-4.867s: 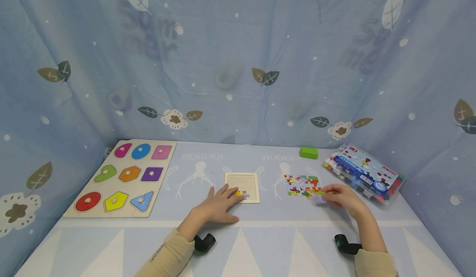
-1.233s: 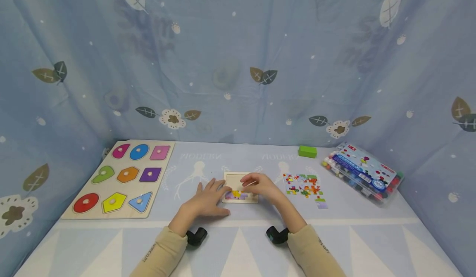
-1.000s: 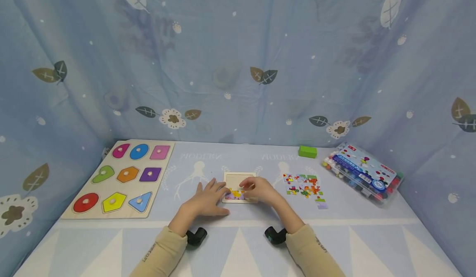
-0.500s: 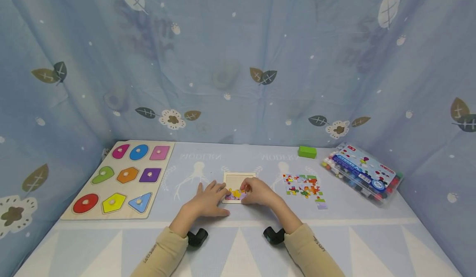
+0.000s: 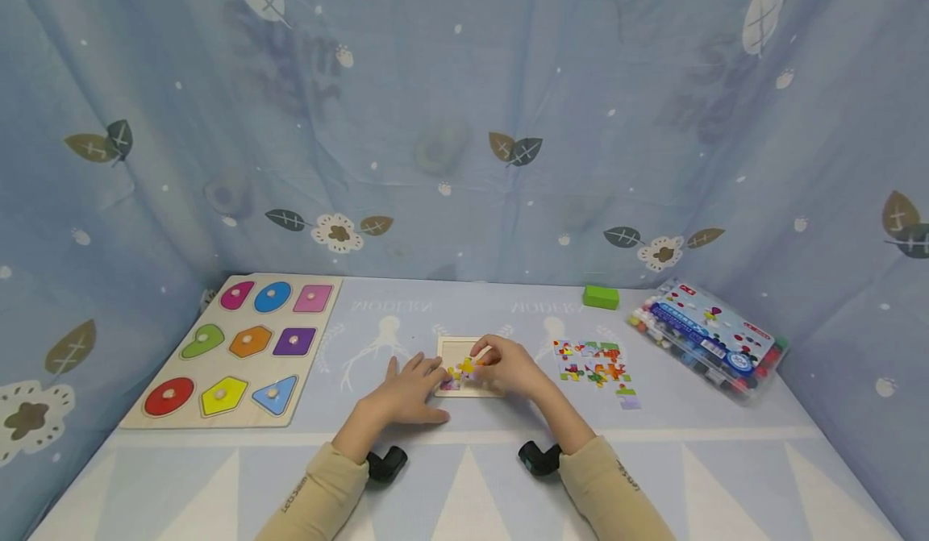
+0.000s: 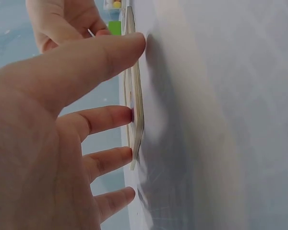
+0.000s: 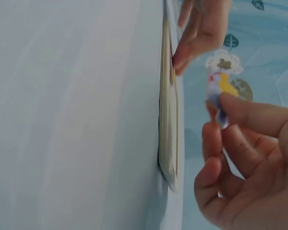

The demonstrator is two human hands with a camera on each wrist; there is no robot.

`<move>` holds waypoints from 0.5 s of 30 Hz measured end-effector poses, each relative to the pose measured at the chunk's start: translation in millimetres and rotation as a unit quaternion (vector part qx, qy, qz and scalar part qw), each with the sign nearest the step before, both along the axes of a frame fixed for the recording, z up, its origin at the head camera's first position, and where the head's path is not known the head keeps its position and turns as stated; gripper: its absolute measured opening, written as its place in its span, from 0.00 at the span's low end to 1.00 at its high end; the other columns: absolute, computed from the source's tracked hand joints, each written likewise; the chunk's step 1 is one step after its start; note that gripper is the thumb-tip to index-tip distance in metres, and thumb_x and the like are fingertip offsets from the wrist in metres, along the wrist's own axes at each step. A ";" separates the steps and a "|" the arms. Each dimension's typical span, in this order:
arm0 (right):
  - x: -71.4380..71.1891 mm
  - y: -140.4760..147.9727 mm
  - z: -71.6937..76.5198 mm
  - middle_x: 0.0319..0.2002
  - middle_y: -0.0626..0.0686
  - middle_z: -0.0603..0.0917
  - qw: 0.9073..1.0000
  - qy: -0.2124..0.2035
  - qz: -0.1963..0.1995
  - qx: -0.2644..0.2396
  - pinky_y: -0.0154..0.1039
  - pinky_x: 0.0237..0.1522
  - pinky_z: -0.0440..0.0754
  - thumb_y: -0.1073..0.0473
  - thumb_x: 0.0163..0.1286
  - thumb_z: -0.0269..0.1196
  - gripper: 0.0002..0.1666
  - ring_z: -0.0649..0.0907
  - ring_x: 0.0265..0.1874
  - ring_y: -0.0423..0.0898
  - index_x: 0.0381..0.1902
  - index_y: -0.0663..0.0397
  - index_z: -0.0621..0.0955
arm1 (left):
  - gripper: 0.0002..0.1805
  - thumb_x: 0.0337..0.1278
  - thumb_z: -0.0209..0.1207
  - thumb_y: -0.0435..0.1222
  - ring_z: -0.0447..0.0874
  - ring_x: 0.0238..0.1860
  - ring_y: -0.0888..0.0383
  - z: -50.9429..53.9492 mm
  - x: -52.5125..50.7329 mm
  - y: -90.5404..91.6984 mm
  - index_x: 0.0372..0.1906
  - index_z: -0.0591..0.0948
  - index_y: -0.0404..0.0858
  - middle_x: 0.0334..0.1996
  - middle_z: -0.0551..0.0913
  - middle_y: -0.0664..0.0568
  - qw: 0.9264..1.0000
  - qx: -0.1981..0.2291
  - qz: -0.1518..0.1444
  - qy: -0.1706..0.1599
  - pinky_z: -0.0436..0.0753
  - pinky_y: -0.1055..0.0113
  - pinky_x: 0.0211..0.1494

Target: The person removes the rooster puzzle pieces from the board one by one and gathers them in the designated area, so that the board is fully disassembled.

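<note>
My right hand (image 5: 508, 368) pinches a yellow and purple jigsaw piece (image 7: 223, 88) between thumb and fingers. In the right wrist view that piece is raised clear of the small wooden puzzle tray (image 5: 455, 348). Inside the tray's lower left corner lies another yellow and purple piece (image 5: 451, 383), partly covered by fingertips. My left hand (image 5: 406, 392) rests at the tray's left side with its fingers spread; in the left wrist view its index finger (image 6: 108, 117) touches inside the rim. The tray's lower right part is partly hidden by my right hand.
Several loose jigsaw pieces (image 5: 595, 364) lie to the right of the tray. Behind them are a green block (image 5: 601, 297) and a clear case of coloured pens (image 5: 711, 339). A wooden shape board (image 5: 239, 364) with knobbed pieces lies at left.
My right hand came from the loose pieces on the right to the tray. In the last half second it has lifted the pinched jigsaw piece slightly. The left hand stays almost still.
</note>
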State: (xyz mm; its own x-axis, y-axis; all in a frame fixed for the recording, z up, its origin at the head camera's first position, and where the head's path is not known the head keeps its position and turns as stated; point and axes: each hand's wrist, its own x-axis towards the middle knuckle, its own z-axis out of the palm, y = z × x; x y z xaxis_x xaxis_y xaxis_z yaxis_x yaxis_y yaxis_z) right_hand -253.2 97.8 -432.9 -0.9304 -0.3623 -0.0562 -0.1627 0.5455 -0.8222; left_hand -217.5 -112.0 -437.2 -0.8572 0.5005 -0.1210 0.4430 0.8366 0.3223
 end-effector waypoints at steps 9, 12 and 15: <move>-4.7 25.9 4.2 0.28 0.50 0.80 0.995 -0.044 -0.022 -0.086 0.41 0.36 0.75 0.63 0.58 0.66 0.14 0.79 0.30 0.45 0.43 0.56 0.79 | 0.31 0.47 0.64 0.50 0.52 0.68 0.36 2.6 0.1 0.4 0.57 0.71 0.46 0.65 0.63 0.43 1.000 0.010 0.002 -0.001 0.44 0.30 0.61; -5.5 33.6 3.0 0.28 0.51 0.81 0.993 -0.056 -0.035 -0.096 0.42 0.38 0.76 0.62 0.58 0.66 0.14 0.81 0.31 0.48 0.43 0.57 0.79 | 0.32 0.48 0.63 0.50 0.51 0.68 0.36 2.7 0.7 0.0 0.60 0.70 0.49 0.66 0.63 0.43 1.000 0.012 -0.002 -0.001 0.44 0.30 0.61; -4.8 40.9 1.6 0.29 0.51 0.82 0.992 -0.067 -0.042 -0.102 0.43 0.38 0.76 0.63 0.59 0.65 0.14 0.82 0.33 0.51 0.43 0.58 0.79 | 0.31 0.48 0.63 0.50 0.50 0.69 0.36 2.7 2.2 -0.3 0.61 0.71 0.51 0.67 0.62 0.42 1.000 0.006 -0.007 -0.002 0.43 0.30 0.62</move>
State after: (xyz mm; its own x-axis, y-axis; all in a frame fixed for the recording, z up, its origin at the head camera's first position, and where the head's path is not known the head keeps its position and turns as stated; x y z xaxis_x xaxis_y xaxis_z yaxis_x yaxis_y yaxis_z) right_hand -258.0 138.6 -431.4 -0.9468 -0.3005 -0.1150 -0.0052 0.3718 -0.9283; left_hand -215.4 -112.3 -434.5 -0.8500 0.5135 -0.1177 0.4529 0.8264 0.3345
